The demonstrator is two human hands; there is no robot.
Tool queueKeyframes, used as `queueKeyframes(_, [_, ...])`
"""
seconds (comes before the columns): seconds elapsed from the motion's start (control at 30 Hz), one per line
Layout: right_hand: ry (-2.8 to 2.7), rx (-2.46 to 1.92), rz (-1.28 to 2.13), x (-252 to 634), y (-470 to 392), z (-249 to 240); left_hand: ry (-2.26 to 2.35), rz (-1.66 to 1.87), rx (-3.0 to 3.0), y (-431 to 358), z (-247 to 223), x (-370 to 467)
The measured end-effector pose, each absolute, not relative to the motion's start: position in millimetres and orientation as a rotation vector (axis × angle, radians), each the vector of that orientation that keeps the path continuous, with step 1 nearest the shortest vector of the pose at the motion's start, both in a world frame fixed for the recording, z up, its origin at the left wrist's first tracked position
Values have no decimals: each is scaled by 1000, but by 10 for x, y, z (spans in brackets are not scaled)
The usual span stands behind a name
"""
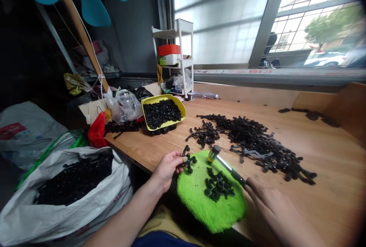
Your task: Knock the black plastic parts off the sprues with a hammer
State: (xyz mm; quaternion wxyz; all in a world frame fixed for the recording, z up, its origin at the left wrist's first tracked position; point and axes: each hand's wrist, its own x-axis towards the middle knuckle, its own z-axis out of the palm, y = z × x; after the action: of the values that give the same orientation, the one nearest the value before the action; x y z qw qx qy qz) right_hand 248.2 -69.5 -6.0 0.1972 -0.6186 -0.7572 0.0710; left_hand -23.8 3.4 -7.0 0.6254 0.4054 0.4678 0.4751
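Note:
My left hand (170, 166) pinches a black branched plastic piece (189, 160) with round ends, over the left edge of a fluffy green mat (200, 209). My right hand (265, 197) is closed around the dark handle of a mallet (228, 165). The mallet's head, black on top and yellow below, is over the upper part of the mat, just right of the branched piece. Several small black round parts (219, 186) lie in a loose heap on the mat. A large pile of black branched pieces (254, 136) spreads over the table beyond the mallet.
A yellow tray (184, 114) full of small black parts stands on the wooden table (166, 142). At the left, a white sack (114, 201) holds black pieces. Behind are a red bag (97, 130), clear plastic bags (124, 106) and a white shelf (183, 29). A blue fan (94, 5) hangs upper left.

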Motion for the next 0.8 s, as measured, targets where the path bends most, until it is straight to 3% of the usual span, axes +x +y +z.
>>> queueKeyframes(0.2, [-2175, -1462, 149, 2445, -911, -44, 968, 1149, 837, 57, -80, -250])
queueKeyframes(0.43, [-2101, -1620, 118, 2615, -829, -155, 945, 1215, 778, 109, -89, -259])
queueKeyframes(0.67, [-2130, -1711, 465, 2361, -822, -118, 945, 1191, 730, 109, -81, -257])
queueKeyframes(0.8, [-2135, -1616, 307, 2496, -803, -193, 952, 1182, 699, 174, -68, -179])
